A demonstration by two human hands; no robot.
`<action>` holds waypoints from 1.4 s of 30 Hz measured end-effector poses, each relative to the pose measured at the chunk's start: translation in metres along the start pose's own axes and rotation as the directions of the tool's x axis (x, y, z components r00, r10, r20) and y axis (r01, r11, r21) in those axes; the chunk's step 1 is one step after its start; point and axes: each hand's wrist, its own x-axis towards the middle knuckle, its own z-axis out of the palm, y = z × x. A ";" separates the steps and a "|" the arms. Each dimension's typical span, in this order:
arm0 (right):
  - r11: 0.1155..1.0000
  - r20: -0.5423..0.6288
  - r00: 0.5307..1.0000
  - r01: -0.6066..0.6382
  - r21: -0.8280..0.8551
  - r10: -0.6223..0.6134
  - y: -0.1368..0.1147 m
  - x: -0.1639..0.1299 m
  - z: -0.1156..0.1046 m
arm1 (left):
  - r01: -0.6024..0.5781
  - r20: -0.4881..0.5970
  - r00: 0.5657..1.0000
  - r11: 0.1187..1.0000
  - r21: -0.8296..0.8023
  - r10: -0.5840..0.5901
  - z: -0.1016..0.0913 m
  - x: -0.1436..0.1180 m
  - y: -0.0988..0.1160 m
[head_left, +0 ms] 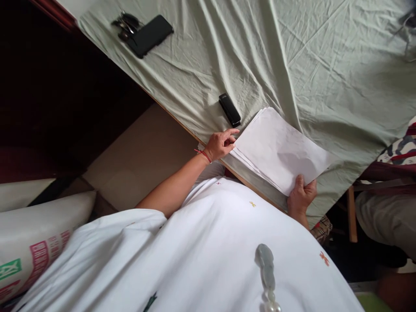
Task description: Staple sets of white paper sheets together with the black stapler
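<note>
Paper stack (pixel 279 149) on wrinkled green cloth-covered table (pixel 325 65), left hand (pixel 222 144) and right hand (pixel 301 196) each gripping an edge.

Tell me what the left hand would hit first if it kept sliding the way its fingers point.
The left hand points along the table edge toward the stack of white paper sheets; its fingers already touch that stack's corner, so the paper comes first.

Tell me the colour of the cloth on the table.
Pale green cloth, creased; head view shows it.
</note>
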 end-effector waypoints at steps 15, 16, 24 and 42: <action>0.997 -0.007 1.000 -0.007 -0.077 0.006 -0.007 -0.003 0.000 | -0.019 -0.067 0.997 0.994 0.108 0.026 0.008 0.004 -0.001; 0.997 -0.003 1.000 -0.012 -0.073 0.011 -0.007 -0.003 0.000 | -0.022 -0.081 0.996 0.994 0.104 0.030 0.007 0.003 0.000; 1.000 0.004 1.000 -0.003 0.016 0.003 -0.006 -0.003 0.002 | -0.006 -0.144 0.989 0.998 0.062 0.015 0.005 -0.003 0.000; 0.998 0.004 0.998 0.056 0.029 -0.056 -0.005 -0.004 0.003 | -0.070 -0.197 0.975 0.980 0.188 0.107 0.012 0.001 -0.006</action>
